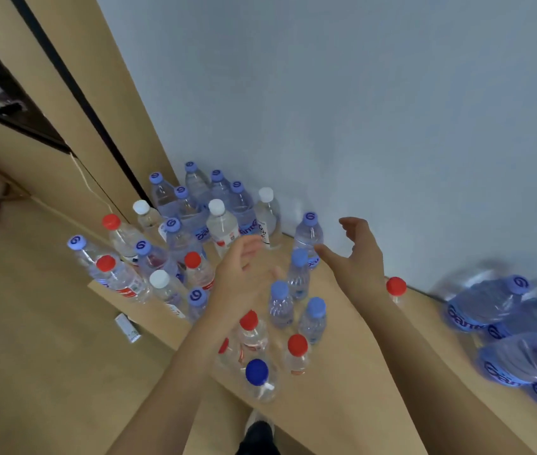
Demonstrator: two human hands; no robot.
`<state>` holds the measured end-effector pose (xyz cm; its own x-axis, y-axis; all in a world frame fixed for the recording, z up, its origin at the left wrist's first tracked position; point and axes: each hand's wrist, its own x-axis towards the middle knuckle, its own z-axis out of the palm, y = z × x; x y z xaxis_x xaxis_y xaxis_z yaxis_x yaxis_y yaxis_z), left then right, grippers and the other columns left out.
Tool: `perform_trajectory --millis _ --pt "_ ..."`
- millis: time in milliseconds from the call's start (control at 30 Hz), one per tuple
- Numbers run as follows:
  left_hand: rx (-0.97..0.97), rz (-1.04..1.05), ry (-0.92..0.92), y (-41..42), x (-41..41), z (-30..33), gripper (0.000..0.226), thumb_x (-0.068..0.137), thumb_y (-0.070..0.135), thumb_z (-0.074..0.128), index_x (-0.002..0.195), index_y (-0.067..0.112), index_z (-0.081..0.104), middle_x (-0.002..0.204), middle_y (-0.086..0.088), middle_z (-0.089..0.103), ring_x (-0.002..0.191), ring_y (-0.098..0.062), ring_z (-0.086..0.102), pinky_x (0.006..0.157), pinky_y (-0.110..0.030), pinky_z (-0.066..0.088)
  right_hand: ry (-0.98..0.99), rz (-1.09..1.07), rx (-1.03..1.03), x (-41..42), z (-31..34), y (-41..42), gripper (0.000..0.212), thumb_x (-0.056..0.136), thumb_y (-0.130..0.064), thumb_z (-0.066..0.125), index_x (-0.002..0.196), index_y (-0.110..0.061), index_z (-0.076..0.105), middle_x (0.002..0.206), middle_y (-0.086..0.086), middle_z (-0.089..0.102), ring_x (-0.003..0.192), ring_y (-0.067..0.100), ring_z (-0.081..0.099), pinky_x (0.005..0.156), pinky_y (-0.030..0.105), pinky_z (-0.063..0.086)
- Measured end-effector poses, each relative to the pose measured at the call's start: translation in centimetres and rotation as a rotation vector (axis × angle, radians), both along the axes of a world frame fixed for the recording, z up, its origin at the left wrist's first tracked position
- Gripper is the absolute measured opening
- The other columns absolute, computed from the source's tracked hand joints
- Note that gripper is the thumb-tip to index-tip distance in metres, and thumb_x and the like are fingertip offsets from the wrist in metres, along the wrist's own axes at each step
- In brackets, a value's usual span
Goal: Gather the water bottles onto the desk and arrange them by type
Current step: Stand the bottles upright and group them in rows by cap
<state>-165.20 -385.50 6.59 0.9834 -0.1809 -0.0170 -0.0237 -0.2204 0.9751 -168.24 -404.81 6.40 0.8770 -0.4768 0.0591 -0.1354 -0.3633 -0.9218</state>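
Most of the bottles are already standing on the desk (352, 349), so the gathering is looking largely done, though whether any are lying elsewhere cannot be told. The sorting is only partly showing: a cluster of purple-capped bottles (194, 198) is standing at the desk's far corner against the wall (359, 110), but white caps (216, 206) and red caps (111, 221) are mixing in around it. Nearer the desk's front edge, red-capped bottles are grouping beside a blue-capped bottle (256, 372), and three small light-blue-capped ones (299, 257) are sitting mid-desk. Toward the desk's right end, a blurred heap of large bottles (516, 336) is lying on its side.

The bottles are looking clear, with coloured caps marking the types.

The left hand (244, 274) and right hand (355, 257) are hovering apart above the middle of the desk, fingers loosely spread, gripping nothing, with the right hand near a purple-capped bottle (308, 236)
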Motion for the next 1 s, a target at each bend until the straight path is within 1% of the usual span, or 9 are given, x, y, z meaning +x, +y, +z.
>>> perform_trajectory --millis 67,200,300,433,500,567,767,867,1000 --pt "0.031 -0.010 0.000 0.9 1.6 -0.4 0.054 0.076 0.013 0.085 0.112 0.038 0.052 0.116 0.023 0.056 0.112 -0.002 0.055 0.091 -0.013 0.040 0.011 -0.004 -0.005 1.5 -0.3 0.9 0.060 0.083 -0.022 0.077 0.134 -0.019 0.046 0.133 -0.004 0.051 0.116 0.006 0.045 0.083 0.016 0.035" --pt "0.050 -0.087 0.026 1.5 4.4 -1.3 0.055 0.079 0.015 0.083 0.120 0.031 0.051 0.117 0.023 0.054 0.114 -0.002 0.053 0.092 -0.009 0.039 0.061 -0.049 -0.006 3.9 -1.4 1.5 0.064 0.083 -0.022 0.078 0.137 -0.016 0.044 0.137 0.001 0.050 0.123 0.014 0.047 0.090 0.023 0.035" --pt "0.036 -0.155 0.074 1.1 6.2 -1.9 0.055 0.079 0.014 0.082 0.124 0.027 0.052 0.120 0.018 0.055 0.115 -0.002 0.053 0.095 -0.013 0.037 0.089 -0.096 0.004 5.4 -2.3 1.6 0.065 0.083 -0.023 0.078 0.137 -0.014 0.043 0.138 0.003 0.050 0.127 0.019 0.047 0.090 0.024 0.035" --pt "0.064 -0.238 0.098 0.5 8.0 -3.0 0.052 0.079 0.015 0.082 0.117 0.034 0.051 0.117 0.024 0.056 0.108 0.013 0.053 0.090 -0.008 0.040 0.152 -0.130 0.019 7.2 -3.9 1.5 0.068 0.083 -0.024 0.078 0.138 -0.011 0.042 0.140 0.006 0.048 0.127 0.021 0.048 0.089 0.025 0.036" --pt "0.090 -0.273 0.106 0.1 8.8 -3.4 0.053 0.081 0.013 0.080 0.120 0.032 0.050 0.122 0.018 0.056 0.113 0.005 0.053 0.088 -0.004 0.038 0.197 -0.133 0.043 8.1 -4.7 1.5 0.070 0.082 -0.024 0.079 0.139 -0.011 0.041 0.140 0.007 0.048 0.127 0.022 0.048 0.090 0.026 0.037" --pt "0.104 -0.301 0.110 -0.1 9.6 -3.6 0.054 0.082 0.012 0.078 0.125 0.027 0.050 0.129 0.010 0.055 0.121 -0.005 0.052 0.090 -0.007 0.037 0.233 -0.140 0.086 9.2 -5.4 1.5 0.071 0.080 -0.022 0.081 0.139 -0.010 0.041 0.139 0.008 0.048 0.126 0.023 0.048 0.091 0.027 0.038" --pt "0.099 -0.363 0.135 -0.2 11.3 -4.1 0.052 0.083 0.016 0.078 0.122 0.032 0.049 0.125 0.014 0.055 0.121 -0.004 0.051 0.093 -0.010 0.036 0.286 -0.147 0.204 12.2 -7.1 1.3 0.058 0.073 -0.012 0.084 0.122 -0.012 0.053 0.117 0.009 0.063 0.101 0.023 0.061 0.081 0.031 0.049" --pt "0.106 -0.381 0.141 -0.1 11.9 -4.5 0.051 0.083 0.018 0.078 0.123 0.033 0.049 0.127 0.013 0.055 0.122 -0.004 0.051 0.097 -0.014 0.036 0.290 -0.159 0.276 12.7 -8.3 1.1 0.053 0.071 -0.011 0.085 0.114 -0.016 0.056 0.110 0.007 0.066 0.101 0.026 0.063 0.080 0.033 0.053" --pt "0.126 -0.415 0.150 0.0 12.4 -4.9 0.053 0.082 0.019 0.079 0.122 0.034 0.048 0.128 0.015 0.054 0.124 -0.004 0.050 0.098 -0.017 0.036 0.255 -0.241 0.317 12.4 -8.7 0.8 0.044 0.069 -0.014 0.086 0.108 -0.017 0.064 0.101 0.002 0.069 0.097 0.023 0.066 0.070 0.027 0.050"
